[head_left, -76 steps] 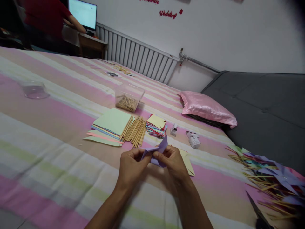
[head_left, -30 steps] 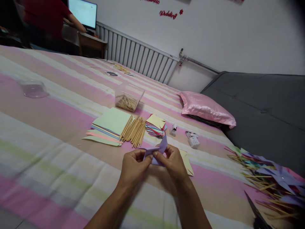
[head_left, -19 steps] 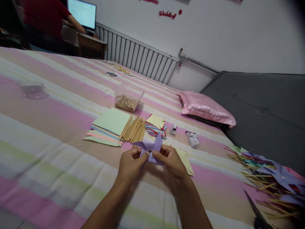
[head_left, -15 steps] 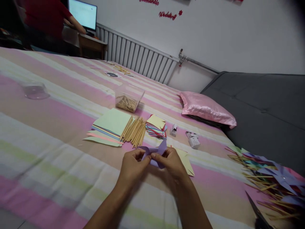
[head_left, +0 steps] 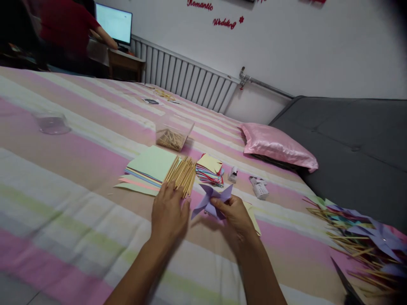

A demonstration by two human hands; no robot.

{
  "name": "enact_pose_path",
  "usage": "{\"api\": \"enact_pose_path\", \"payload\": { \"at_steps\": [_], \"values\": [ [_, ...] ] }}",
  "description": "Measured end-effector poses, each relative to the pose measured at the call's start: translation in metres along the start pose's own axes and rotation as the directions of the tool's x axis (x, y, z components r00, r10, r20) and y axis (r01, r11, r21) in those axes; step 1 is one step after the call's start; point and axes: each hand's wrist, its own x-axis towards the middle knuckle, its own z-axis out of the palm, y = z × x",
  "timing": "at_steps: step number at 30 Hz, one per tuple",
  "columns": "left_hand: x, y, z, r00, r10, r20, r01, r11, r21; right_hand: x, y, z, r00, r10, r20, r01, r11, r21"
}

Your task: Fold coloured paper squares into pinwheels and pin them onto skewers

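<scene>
A purple paper pinwheel (head_left: pixel 211 199) is pinched between the thumb and fingers of my right hand (head_left: pixel 235 214), its blades spread out. My left hand (head_left: pixel 169 212) reaches over the near end of a row of thin wooden sticks (head_left: pixel 182 171), fingers stretched out; whether the fingertips touch a stick is hard to see. Left of the sticks lies a stack of coloured paper sheets (head_left: pixel 152 163), pale green on top. Behind the pinwheel sits a pile of small cut paper squares (head_left: pixel 210 165). A pale yellow sheet (head_left: pixel 252 216) is partly hidden by my right hand.
A clear box of sticks (head_left: pixel 173 135) and a clear lid (head_left: pixel 52 123) rest on the striped bed. Two small boxes (head_left: pixel 233 174) (head_left: pixel 260 188) lie beyond my right hand. Finished pinwheels (head_left: pixel 375 237) and scissors (head_left: pixel 345 281) are at right. A person in red (head_left: pixel 66 29) sits far left.
My left hand has let go of the purple pinwheel and moved left to the sticks. My right hand keeps hold of the pinwheel, whose blades now show more fully.
</scene>
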Motion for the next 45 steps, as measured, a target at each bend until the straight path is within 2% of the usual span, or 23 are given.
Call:
{"api": "enact_pose_path", "payload": {
  "at_steps": [3,8,19,28,33,38,42,45],
  "values": [
    [-0.003,0.004,0.007,0.996,-0.011,0.087,-0.004,0.985,0.171,0.001,0.000,0.000,1.000,-0.008,-0.009,0.008,1.000,0.014],
    [-0.004,0.005,0.011,0.989,-0.068,0.130,0.032,0.965,0.262,0.002,0.002,-0.001,1.000,0.001,0.004,-0.001,0.999,0.036],
    [-0.004,0.007,0.008,0.995,-0.041,0.087,0.021,0.974,0.225,0.001,0.001,0.000,1.000,0.012,-0.004,-0.012,0.997,0.072],
    [-0.003,0.006,0.003,0.999,-0.041,-0.004,0.041,0.984,0.172,0.000,0.000,0.001,1.000,0.005,-0.003,-0.005,0.992,0.126],
    [0.000,0.004,0.004,0.996,-0.067,-0.063,0.070,0.997,0.045,-0.001,-0.007,0.003,0.999,0.029,-0.024,-0.023,0.976,0.216],
    [0.000,0.005,0.007,0.992,-0.060,-0.108,0.028,0.961,-0.276,0.004,-0.009,-0.004,0.996,-0.038,-0.082,0.064,0.933,0.354],
    [0.002,0.010,0.001,0.995,-0.096,0.016,0.092,0.864,-0.494,0.011,-0.008,-0.021,0.975,-0.058,-0.214,0.165,0.833,0.527],
    [0.003,0.014,-0.005,0.984,-0.099,0.151,0.170,0.787,-0.594,0.017,-0.010,-0.038,0.941,-0.107,-0.320,0.278,0.784,0.555]
  ]
}}
